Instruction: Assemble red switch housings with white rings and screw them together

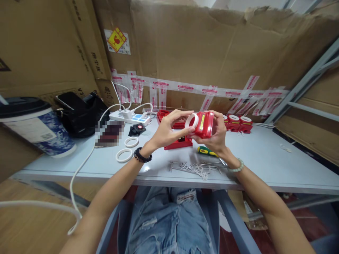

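Observation:
Above the table, my right hand (pixel 218 132) grips a red plastic housing (pixel 207 124) with a yellow label on its side. My left hand (pixel 172 128) pinches a white ring (pixel 192 121) between thumb and fingers, at the left end of the housing. Whether the ring touches the housing I cannot tell. Below and behind my hands lie more red plastic parts (pixel 176 144), partly covered by my left hand. Under my right hand rests a green and yellow screwdriver handle (pixel 206 151). Loose screws (pixel 189 166) and small white pieces are scattered near the front edge.
Two white rings (pixel 124 155) lie left of my left wrist. A power strip (pixel 129 117) with cables, a pixelated flat object (pixel 109 134), a black bag (pixel 82 116) and a large cup (pixel 39 127) stand further left. Red housings with white rings (pixel 234 123) line the back right, before a cardboard wall (pixel 190 53).

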